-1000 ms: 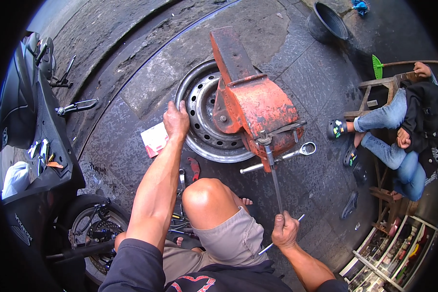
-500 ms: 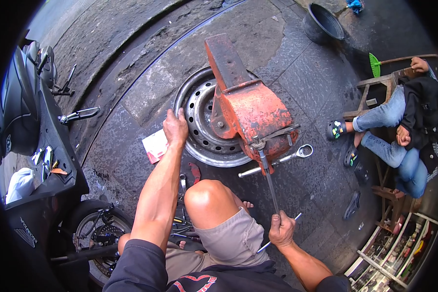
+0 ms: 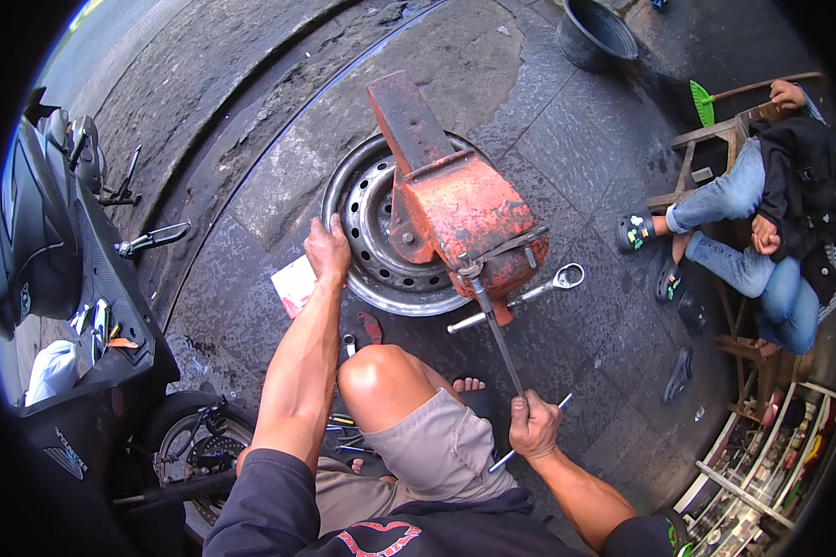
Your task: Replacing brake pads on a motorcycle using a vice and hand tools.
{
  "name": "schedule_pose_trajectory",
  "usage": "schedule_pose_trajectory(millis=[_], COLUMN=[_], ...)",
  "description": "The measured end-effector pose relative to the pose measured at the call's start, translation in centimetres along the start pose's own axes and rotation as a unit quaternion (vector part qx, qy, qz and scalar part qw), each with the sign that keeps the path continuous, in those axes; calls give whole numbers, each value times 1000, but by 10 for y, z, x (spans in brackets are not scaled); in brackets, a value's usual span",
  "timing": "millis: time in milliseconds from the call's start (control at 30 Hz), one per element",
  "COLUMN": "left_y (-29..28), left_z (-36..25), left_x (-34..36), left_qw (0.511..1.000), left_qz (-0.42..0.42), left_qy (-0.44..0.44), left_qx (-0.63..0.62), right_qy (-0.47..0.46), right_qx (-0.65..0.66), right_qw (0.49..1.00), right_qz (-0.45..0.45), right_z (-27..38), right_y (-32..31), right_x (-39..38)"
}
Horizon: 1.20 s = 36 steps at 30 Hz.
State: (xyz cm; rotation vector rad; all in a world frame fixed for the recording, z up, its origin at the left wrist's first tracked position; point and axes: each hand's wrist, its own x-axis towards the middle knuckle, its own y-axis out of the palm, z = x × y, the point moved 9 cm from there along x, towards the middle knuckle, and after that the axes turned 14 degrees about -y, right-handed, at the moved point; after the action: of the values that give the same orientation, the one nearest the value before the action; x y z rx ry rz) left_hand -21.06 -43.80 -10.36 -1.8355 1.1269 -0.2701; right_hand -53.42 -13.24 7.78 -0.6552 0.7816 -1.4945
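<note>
My right hand is closed round the crossbar end of a long steel T-handle wrench. Its far end meets a metal joint at the near end of a worn red bench vise. The vise stands on a bare steel wheel rim lying flat on the ground. At the rim's left edge, my left hand grips with its fingers partly hidden. A chrome ratchet wrench lies beside the vise, on its right. A white and red packet rests just below my left hand.
A dark motorbike stands at the left, with tools and a white bag on its footboard. To the right, another person sits on a wooden stool. A black bucket is at the far right, and a rack of parts at the lower right.
The view has shifted slightly, so the vise and rim appear a little farther left. Both my hands keep the same grips.
</note>
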Motion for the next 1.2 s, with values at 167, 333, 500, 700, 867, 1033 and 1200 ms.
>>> schedule_pose_trajectory(millis=[167, 333, 500, 700, 867, 1033, 1200], left_y=[2, 0, -2, -3, 0, -3, -3], left_z=[-16, -2, -9, -5, -5, -6, -4], left_x=[-5, -6, -6, -3, -3, -4, -4], left_qw=[1000, 1000, 999, 1000, 1000, 1000, 1000], left_qz=[2, 0, -5, -16, -1, -7, -11], left_qy=[10, 3, 13, 18, -3, -10, -4], left_qx=[-16, -10, -29, -6, -7, -15, -10], right_qy=[-26, -11, -10, 14, 60, 113, 99], right_qx=[0, 8, 7, 7, 48, -12, -55], right_qw=[999, 1000, 1000, 1000, 995, 993, 993], right_qz=[-27, -15, -16, 15, 57, 18, 27], right_z=[-17, -8, -4, 5, -1, -20, -31], right_y=[9, 6, -1, -8, -23, -57, -70], right_x=[3, 3, 2, -1, -21, -40, -12])
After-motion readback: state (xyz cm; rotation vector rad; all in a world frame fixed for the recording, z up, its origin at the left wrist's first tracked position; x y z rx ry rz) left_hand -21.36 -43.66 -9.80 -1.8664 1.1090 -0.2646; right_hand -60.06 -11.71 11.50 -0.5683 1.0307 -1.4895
